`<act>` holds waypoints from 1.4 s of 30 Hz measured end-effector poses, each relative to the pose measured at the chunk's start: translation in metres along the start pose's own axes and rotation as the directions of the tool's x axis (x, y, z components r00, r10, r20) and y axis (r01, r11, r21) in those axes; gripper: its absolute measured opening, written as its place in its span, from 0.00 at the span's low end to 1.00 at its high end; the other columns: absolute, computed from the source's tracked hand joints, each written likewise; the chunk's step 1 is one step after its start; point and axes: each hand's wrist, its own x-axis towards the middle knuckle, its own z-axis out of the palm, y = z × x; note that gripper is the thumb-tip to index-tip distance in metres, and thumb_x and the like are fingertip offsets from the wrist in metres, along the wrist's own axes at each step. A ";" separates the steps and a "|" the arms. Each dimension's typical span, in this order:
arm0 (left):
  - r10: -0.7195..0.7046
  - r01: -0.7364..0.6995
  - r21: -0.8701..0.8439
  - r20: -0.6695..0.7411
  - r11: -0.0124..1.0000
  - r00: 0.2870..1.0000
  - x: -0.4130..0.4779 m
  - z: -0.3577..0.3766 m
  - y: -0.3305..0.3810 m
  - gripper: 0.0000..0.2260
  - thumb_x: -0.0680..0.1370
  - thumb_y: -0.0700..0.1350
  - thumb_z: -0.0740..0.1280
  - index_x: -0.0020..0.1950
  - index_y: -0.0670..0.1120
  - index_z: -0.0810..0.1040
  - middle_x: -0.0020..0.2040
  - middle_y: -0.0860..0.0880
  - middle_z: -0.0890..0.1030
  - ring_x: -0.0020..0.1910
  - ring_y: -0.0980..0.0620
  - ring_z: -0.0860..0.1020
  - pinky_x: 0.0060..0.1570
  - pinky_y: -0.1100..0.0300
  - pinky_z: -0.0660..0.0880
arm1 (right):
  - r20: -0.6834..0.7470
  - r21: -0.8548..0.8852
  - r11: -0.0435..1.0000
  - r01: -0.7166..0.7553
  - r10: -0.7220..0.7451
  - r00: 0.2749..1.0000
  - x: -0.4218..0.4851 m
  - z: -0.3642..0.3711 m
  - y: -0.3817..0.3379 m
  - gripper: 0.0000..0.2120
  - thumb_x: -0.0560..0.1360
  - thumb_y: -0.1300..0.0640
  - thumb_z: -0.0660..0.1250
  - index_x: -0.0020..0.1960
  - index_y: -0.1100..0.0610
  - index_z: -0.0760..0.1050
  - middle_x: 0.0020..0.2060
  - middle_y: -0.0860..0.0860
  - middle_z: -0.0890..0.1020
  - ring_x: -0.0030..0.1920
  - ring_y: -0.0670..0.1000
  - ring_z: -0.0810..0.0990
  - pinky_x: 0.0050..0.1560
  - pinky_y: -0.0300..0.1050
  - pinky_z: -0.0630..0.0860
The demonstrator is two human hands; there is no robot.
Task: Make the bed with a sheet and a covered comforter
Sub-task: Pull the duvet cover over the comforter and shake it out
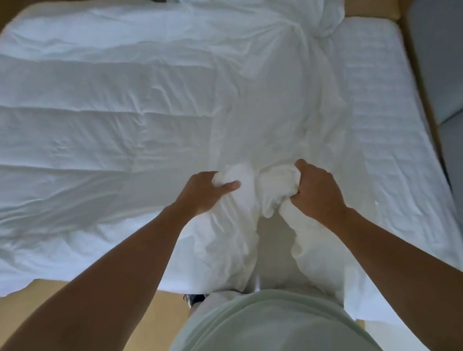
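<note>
Mattress (384, 106): quilted top bare along the right side. White comforter (88, 119) spread over left and middle. Thin cover (273, 98) lies over it, bunched at far right.

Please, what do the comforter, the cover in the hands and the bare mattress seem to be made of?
Comforter: padded white cloth, matte; puffy stitched bands and fine creases.
Cover: thin, soft white fabric, perhaps cotton or a blend; it bunches tightly in the left hand and right hand.
Mattress: quilted white textile; small ribbed rows show.
</note>
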 end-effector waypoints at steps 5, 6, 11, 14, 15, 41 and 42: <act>0.098 -0.096 0.155 -0.009 0.983 0.995 0.012 -0.078 -0.023 0.18 0.76 0.65 0.67 0.40 0.52 0.82 0.33 0.50 0.81 0.33 0.55 0.79 0.31 0.67 0.70 | 0.047 -0.127 0.990 -0.054 0.060 0.997 -0.001 -0.006 -0.016 0.13 0.66 0.63 0.73 0.46 0.61 0.71 0.34 0.57 0.79 0.33 0.65 0.80 0.33 0.49 0.74; 0.100 -0.094 0.157 -0.030 0.983 0.995 0.014 -0.091 -0.032 0.15 0.77 0.64 0.68 0.37 0.55 0.80 0.31 0.51 0.80 0.31 0.55 0.79 0.29 0.69 0.69 | 0.045 -0.148 0.988 -0.049 0.056 0.997 0.002 -0.007 -0.021 0.12 0.66 0.64 0.72 0.46 0.61 0.71 0.34 0.58 0.79 0.33 0.65 0.80 0.33 0.49 0.73; 0.060 -0.030 0.182 -0.164 0.983 0.985 0.028 -0.139 -0.071 0.21 0.79 0.62 0.66 0.34 0.47 0.77 0.31 0.49 0.78 0.33 0.51 0.77 0.33 0.62 0.69 | 0.056 -0.195 0.978 -0.076 0.088 0.994 0.009 -0.007 -0.036 0.12 0.66 0.66 0.71 0.48 0.62 0.73 0.38 0.59 0.81 0.36 0.65 0.81 0.37 0.51 0.77; -0.166 0.185 0.015 -0.384 0.983 0.908 0.029 -0.194 -0.129 0.23 0.76 0.64 0.68 0.46 0.43 0.84 0.42 0.41 0.84 0.45 0.41 0.82 0.42 0.55 0.77 | 0.027 -0.179 0.964 -0.198 0.206 0.978 -0.004 -0.013 -0.028 0.16 0.66 0.64 0.73 0.53 0.61 0.76 0.44 0.57 0.83 0.42 0.64 0.83 0.43 0.52 0.79; -0.244 0.242 -0.064 -0.455 0.968 0.856 0.027 -0.216 -0.154 0.27 0.73 0.67 0.69 0.51 0.42 0.84 0.47 0.39 0.85 0.49 0.39 0.82 0.48 0.51 0.79 | 0.015 -0.164 0.959 -0.230 0.236 0.972 -0.008 -0.016 -0.025 0.18 0.66 0.65 0.74 0.55 0.61 0.77 0.45 0.58 0.84 0.43 0.64 0.83 0.45 0.51 0.79; 0.556 -0.542 0.418 0.099 0.729 0.825 0.010 -0.019 0.056 0.11 0.81 0.43 0.63 0.63 0.45 0.73 0.52 0.45 0.77 0.49 0.39 0.78 0.48 0.49 0.75 | -0.437 0.189 0.759 -0.622 0.633 0.639 -0.005 0.016 -0.048 0.41 0.62 0.44 0.76 0.69 0.56 0.64 0.66 0.58 0.69 0.63 0.63 0.70 0.58 0.63 0.72; 0.555 -0.537 0.415 0.087 0.735 0.827 0.011 -0.024 0.058 0.11 0.80 0.42 0.64 0.62 0.45 0.74 0.51 0.45 0.77 0.48 0.40 0.78 0.48 0.48 0.75 | -0.383 0.283 0.704 -0.651 0.706 0.596 -0.009 0.022 -0.051 0.45 0.60 0.42 0.78 0.70 0.55 0.63 0.67 0.57 0.68 0.65 0.63 0.69 0.60 0.64 0.72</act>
